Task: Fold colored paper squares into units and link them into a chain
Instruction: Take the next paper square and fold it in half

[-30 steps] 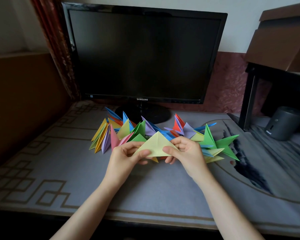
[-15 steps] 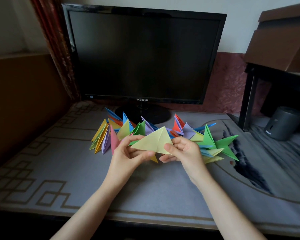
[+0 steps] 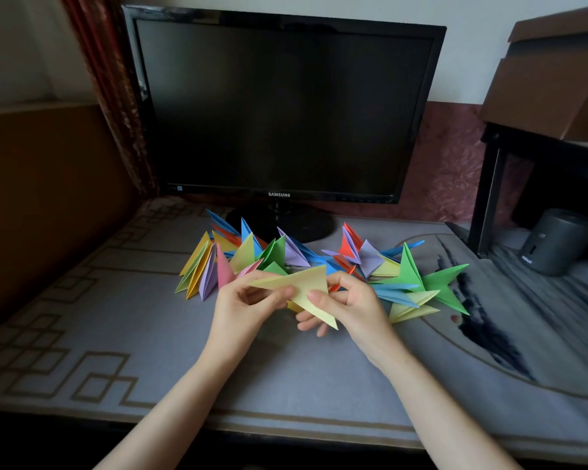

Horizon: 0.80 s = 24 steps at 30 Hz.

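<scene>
Left hand and right hand are each pinched on a yellow folded unit, which is held raised off the counter, probably so its flaps can be worked. Finished chain is laid just behind, near for linking.

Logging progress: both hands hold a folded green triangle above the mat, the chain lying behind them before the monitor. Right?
The triangle is pale yellow, not green, per the head view. The left hand and right hand do hold it above the mat, the chain behind them before the monitor.
</scene>
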### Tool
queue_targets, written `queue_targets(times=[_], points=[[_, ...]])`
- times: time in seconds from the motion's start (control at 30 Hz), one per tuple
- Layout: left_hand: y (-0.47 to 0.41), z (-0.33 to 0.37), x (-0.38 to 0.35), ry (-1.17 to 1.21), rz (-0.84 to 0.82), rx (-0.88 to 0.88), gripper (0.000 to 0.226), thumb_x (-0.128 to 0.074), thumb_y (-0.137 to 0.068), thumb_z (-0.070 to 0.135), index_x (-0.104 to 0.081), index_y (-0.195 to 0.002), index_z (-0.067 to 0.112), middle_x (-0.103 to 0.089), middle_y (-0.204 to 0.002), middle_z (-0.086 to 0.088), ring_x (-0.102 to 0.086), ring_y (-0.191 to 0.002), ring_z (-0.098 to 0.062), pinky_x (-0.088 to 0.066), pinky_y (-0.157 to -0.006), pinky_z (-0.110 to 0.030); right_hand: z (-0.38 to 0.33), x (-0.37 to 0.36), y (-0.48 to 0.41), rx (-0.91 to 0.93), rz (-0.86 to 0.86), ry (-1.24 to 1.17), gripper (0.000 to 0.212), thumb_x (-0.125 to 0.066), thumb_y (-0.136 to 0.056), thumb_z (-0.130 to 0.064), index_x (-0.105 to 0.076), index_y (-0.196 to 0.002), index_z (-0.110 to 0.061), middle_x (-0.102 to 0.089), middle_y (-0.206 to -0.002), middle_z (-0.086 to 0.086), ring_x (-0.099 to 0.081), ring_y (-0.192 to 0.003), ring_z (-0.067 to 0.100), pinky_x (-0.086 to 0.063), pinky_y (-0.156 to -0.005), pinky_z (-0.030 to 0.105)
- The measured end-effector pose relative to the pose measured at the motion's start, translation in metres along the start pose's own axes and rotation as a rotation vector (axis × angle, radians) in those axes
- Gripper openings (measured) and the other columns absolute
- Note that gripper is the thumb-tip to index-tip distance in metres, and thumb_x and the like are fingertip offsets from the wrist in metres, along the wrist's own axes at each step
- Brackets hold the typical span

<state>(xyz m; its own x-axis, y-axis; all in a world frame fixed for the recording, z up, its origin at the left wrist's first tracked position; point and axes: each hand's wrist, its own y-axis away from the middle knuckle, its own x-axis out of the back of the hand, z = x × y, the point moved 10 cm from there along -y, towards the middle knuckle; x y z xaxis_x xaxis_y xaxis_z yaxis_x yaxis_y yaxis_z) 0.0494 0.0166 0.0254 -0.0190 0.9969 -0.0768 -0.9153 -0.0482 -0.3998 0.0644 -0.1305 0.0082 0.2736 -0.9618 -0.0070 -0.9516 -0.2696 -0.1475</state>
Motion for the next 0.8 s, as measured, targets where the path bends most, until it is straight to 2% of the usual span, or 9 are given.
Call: queue_targets(times=[0.07, 0.13, 0.27, 0.33, 0.43, 0.53, 0.6, 0.7, 0.8], points=[[0.000, -0.002, 0.002, 0.005, 0.023, 0.021, 0.010, -0.071, -0.074, 0.009, -0.070, -0.084, 0.006, -0.072, -0.077, -0.005, -0.067, -0.070, -0.012, -0.054, -0.065, -0.019, 0.001, 0.004, -0.003, 0.048, 0.039, 0.022, 0.006, -0.057, -0.093, -0.015, -0.057, -0.094, -0.008, -0.072, -0.074, 0.007, -0.067, -0.061, 0.024, -0.049, -0.049, 0.027], [0.000, -0.002, 0.003, -0.029, 0.036, 0.034, 0.003, -0.070, -0.079, 0.004, -0.068, -0.077, 0.003, -0.067, -0.064, -0.003, -0.061, -0.058, -0.005, -0.047, -0.059, -0.012, -0.010, 0.019, -0.002, 0.196, 0.154, 0.079, 0.009, -0.052, -0.093, -0.018, -0.060, -0.097, -0.017, -0.069, -0.086, 0.002, -0.064, -0.071, 0.017, -0.052, -0.057, 0.029], [-0.001, -0.006, 0.002, -0.065, 0.020, 0.047, 0.007, -0.069, -0.082, 0.004, -0.065, -0.076, 0.001, -0.060, -0.061, 0.002, -0.054, -0.054, -0.003, -0.043, -0.054, -0.011, -0.040, 0.018, 0.009, 0.495, 0.187, 0.418, 0.061, -0.032, -0.075, 0.018, -0.061, -0.114, -0.018, -0.052, -0.134, -0.005, -0.055, -0.117, 0.015, -0.044, -0.092, 0.026], [-0.001, -0.008, 0.001, -0.043, 0.012, 0.064, 0.008, -0.069, -0.082, 0.003, -0.068, -0.089, 0.006, -0.063, -0.064, 0.006, -0.054, -0.057, -0.002, -0.044, -0.053, -0.013, -0.044, 0.008, 0.012, 0.571, 0.155, 0.575, 0.063, -0.035, -0.073, 0.026, -0.068, -0.107, -0.016, -0.043, -0.142, 0.000, -0.048, -0.124, 0.013, -0.041, -0.097, 0.021], [-0.001, -0.007, 0.003, -0.038, 0.029, 0.070, 0.022, -0.068, -0.081, 0.001, -0.066, -0.099, 0.015, -0.067, -0.066, 0.007, -0.057, -0.060, -0.001, -0.044, -0.052, -0.013, -0.038, 0.001, 0.009, 0.546, 0.064, 0.571, 0.042, -0.053, -0.079, 0.017, -0.074, -0.094, -0.016, -0.040, -0.144, -0.001, -0.048, -0.122, 0.009, -0.045, -0.088, 0.016], [-0.001, -0.009, 0.004, -0.036, 0.036, 0.091, 0.024, -0.069, -0.081, 0.003, -0.065, -0.100, 0.017, -0.069, -0.067, 0.007, -0.060, -0.061, 0.000, -0.045, -0.052, -0.013, -0.031, 0.005, 0.006, 0.473, 0.041, 0.492, 0.026, -0.065, -0.077, 0.002, -0.075, -0.090, -0.018, -0.045, -0.139, -0.008, -0.049, -0.121, 0.008, -0.041, -0.095, 0.017], [0.000, -0.013, 0.005, -0.036, 0.040, 0.117, 0.023, -0.069, -0.081, 0.004, -0.065, -0.102, 0.012, -0.071, -0.069, 0.005, -0.062, -0.062, -0.002, -0.048, -0.055, -0.014, -0.032, 0.006, 0.005, 0.461, 0.043, 0.462, 0.023, -0.069, -0.075, 0.000, -0.074, -0.087, -0.018, -0.051, -0.134, -0.008, -0.051, -0.118, 0.005, -0.039, -0.096, 0.014], [0.001, -0.012, 0.002, -0.073, -0.004, 0.109, 0.024, -0.068, -0.080, 0.015, -0.066, -0.103, 0.009, -0.074, -0.075, 0.001, -0.068, -0.066, -0.012, -0.055, -0.066, -0.019, -0.030, 0.009, 0.004, 0.439, 0.060, 0.417, 0.018, -0.073, -0.074, 0.003, -0.074, -0.083, -0.013, -0.061, -0.122, 0.001, -0.057, -0.109, 0.006, -0.041, -0.089, 0.013], [0.002, -0.010, -0.001, -0.100, -0.041, 0.103, 0.031, -0.064, -0.077, 0.028, -0.068, -0.102, 0.010, -0.075, -0.081, -0.003, -0.072, -0.075, -0.024, -0.057, -0.075, -0.028, -0.021, 0.016, 0.000, 0.367, 0.114, 0.330, 0.007, -0.075, -0.075, -0.006, -0.070, -0.079, -0.003, -0.066, -0.104, 0.004, -0.062, -0.093, 0.011, -0.046, -0.076, 0.017]])
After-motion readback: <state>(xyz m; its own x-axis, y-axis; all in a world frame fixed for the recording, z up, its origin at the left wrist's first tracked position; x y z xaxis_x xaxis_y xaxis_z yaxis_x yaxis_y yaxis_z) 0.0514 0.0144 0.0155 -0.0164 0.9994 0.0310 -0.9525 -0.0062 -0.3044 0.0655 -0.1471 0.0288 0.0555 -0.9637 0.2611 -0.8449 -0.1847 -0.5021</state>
